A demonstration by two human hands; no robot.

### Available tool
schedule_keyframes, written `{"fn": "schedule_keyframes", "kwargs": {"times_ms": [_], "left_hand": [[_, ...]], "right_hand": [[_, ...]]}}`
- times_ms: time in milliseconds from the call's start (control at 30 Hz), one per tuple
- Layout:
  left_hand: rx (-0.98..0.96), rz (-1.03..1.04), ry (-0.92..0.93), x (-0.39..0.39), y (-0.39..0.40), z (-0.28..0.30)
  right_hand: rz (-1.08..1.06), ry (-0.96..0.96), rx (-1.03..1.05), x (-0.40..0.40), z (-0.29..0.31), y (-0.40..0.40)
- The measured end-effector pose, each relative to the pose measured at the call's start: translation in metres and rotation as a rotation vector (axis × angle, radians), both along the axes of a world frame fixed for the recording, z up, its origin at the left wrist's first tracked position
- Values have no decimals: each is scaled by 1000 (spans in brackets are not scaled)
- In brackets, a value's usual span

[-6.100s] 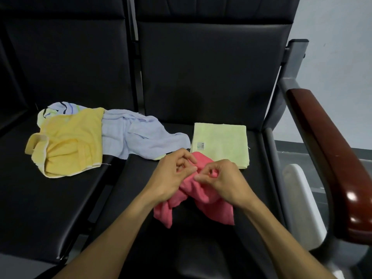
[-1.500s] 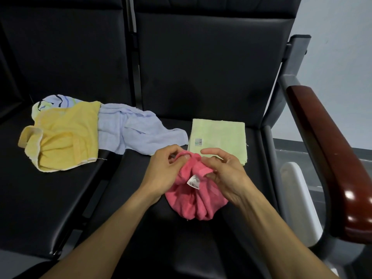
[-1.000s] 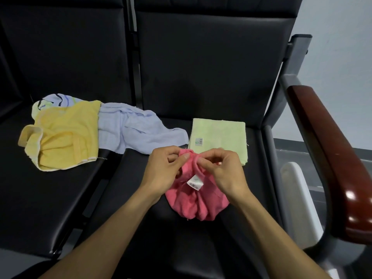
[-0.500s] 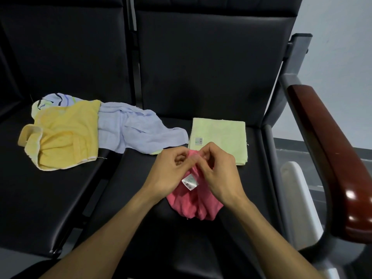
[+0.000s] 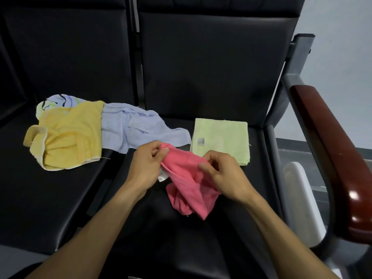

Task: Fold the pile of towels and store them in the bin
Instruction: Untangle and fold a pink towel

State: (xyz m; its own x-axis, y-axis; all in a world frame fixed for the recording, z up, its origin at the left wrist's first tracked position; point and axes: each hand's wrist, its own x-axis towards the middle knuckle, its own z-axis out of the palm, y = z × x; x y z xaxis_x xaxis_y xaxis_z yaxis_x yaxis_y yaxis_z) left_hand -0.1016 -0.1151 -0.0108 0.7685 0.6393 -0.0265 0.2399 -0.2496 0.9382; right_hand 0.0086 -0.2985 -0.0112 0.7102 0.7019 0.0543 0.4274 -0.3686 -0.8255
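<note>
The left hand [image 5: 145,166] pinches the top edge of the pink towel [image 5: 189,184] between thumb and curled fingers [image 5: 161,153]. The right hand [image 5: 223,176] grips the same towel at its 3 o'clock side, fingers [image 5: 209,160] curled into the cloth. The towel stretches between the two hands, bunched, and its lower part hangs crumpled toward 6 o'clock over the seat [image 5: 201,238]. A small white tag [image 5: 162,176] shows at the towel's edge just beside the left palm.

At 12 o'clock from the right hand a green towel [image 5: 221,139] lies folded square and flat on the same seat, its label [image 5: 201,141] near its left edge. At 10 o'clock from the left hand a blue towel [image 5: 136,127] lies rumpled across the gap between the two seats, one corner reaching close to the green towel. Farther at 9 o'clock a yellow towel [image 5: 68,135] lies loosely heaped on the neighbouring seat, overlapping the blue one, with a striped cloth [image 5: 58,99] peeking out behind it. A wooden armrest [image 5: 330,148] runs along at 3 o'clock.
</note>
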Motion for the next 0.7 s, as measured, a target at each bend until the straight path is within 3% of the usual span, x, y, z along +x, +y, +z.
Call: {"fn": "schedule_keyframes", "kwargs": {"times_ms": [167, 333, 500, 600, 700], "left_hand": [[-34, 79, -1, -8, 17, 0], [-64, 171, -9, -17, 36, -3], [-70, 196, 13, -25, 51, -10], [-60, 256, 9, -30, 59, -11], [-62, 290, 8, -35, 68, -12]], "right_hand": [[-104, -78, -78, -1, -3, -1], [76, -5, -73, 8, 5, -10], [-94, -168, -147, 9, 0, -11], [5, -124, -86, 15, 2, -17], [78, -143, -218, 24, 3, -28]]}}
